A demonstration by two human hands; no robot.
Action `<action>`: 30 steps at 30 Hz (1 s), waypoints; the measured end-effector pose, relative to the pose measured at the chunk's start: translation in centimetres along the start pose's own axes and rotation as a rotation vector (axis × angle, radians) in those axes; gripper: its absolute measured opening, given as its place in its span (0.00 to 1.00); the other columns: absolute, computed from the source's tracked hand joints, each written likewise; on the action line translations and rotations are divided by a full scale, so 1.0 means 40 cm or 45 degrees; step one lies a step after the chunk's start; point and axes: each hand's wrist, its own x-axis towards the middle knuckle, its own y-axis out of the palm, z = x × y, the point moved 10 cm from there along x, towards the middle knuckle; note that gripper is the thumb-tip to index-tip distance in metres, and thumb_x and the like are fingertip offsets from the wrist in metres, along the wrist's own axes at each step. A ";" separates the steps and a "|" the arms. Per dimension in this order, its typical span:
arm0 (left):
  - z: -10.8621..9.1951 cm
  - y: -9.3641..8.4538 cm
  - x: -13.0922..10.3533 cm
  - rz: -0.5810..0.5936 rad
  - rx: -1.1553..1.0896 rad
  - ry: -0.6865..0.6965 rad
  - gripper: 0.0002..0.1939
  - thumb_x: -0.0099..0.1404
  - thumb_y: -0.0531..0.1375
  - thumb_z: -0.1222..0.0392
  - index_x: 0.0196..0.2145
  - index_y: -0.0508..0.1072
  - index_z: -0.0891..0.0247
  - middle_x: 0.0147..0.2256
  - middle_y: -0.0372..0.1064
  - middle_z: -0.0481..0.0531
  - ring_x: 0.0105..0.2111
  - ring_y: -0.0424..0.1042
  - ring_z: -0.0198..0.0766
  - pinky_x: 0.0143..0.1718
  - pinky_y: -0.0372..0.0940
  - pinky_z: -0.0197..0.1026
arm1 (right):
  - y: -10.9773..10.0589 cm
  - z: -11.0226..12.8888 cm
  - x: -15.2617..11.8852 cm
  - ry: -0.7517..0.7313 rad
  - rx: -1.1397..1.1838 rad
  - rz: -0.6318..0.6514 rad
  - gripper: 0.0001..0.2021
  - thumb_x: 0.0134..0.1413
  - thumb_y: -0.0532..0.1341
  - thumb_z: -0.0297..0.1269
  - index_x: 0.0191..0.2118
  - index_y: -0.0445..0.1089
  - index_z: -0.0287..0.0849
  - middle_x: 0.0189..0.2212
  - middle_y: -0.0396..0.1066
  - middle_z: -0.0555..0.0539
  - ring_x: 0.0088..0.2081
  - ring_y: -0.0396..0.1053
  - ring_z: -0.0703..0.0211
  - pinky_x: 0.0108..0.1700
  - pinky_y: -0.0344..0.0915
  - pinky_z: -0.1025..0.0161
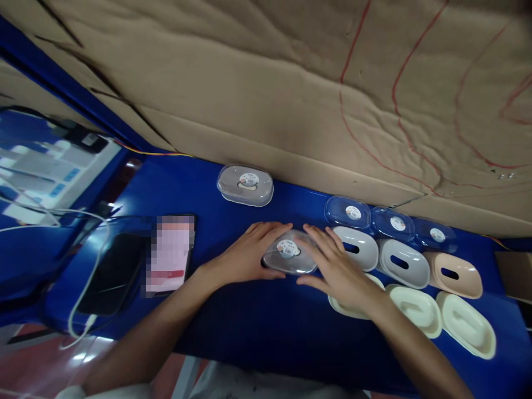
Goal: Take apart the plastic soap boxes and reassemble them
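Observation:
Between my two hands, low over the blue tabletop, is a grey soap box [305, 265] with a clear lid and a round label. My left hand [249, 252] curls round its left end, thumb at the near side and fingers at the far side. My right hand [338, 266] grips the right end, fingers over the lid's edge and thumb in front. A matching lidded soap box [233, 185] stands farther back. Right of my hands lie clear lids [347, 210], slotted grey trays [405, 263], a slotted peach tray [459, 274] and cream bases [467, 324]; my right forearm partly covers one base.
A phone with a lit, blurred screen [170, 255] and a dark device [110, 271] with a white cable [89, 266] lie on the left. A power strip [62, 177] is beyond them. Brown cardboard [266, 83] with red lines borders the table's back.

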 end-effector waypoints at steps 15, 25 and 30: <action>0.009 0.011 -0.002 0.059 0.009 -0.072 0.58 0.60 0.79 0.45 0.77 0.53 0.56 0.72 0.59 0.64 0.71 0.60 0.60 0.72 0.58 0.60 | -0.080 -0.266 -0.097 0.464 -0.085 0.056 0.31 0.76 0.53 0.58 0.75 0.60 0.50 0.78 0.53 0.37 0.77 0.55 0.36 0.74 0.58 0.32; 0.011 0.006 -0.004 -0.014 0.053 -0.066 0.58 0.61 0.78 0.48 0.78 0.51 0.52 0.71 0.60 0.63 0.70 0.62 0.59 0.71 0.60 0.61 | -0.082 -0.244 -0.103 0.400 -0.109 -0.023 0.31 0.76 0.54 0.57 0.75 0.58 0.48 0.78 0.53 0.34 0.77 0.53 0.36 0.73 0.57 0.28; -0.011 -0.015 0.011 -0.093 0.298 -0.019 0.53 0.67 0.74 0.43 0.78 0.51 0.56 0.72 0.57 0.67 0.71 0.60 0.63 0.69 0.58 0.65 | -0.087 -0.174 -0.123 0.331 -0.078 -0.061 0.29 0.76 0.57 0.54 0.76 0.58 0.54 0.77 0.55 0.38 0.77 0.55 0.36 0.72 0.61 0.28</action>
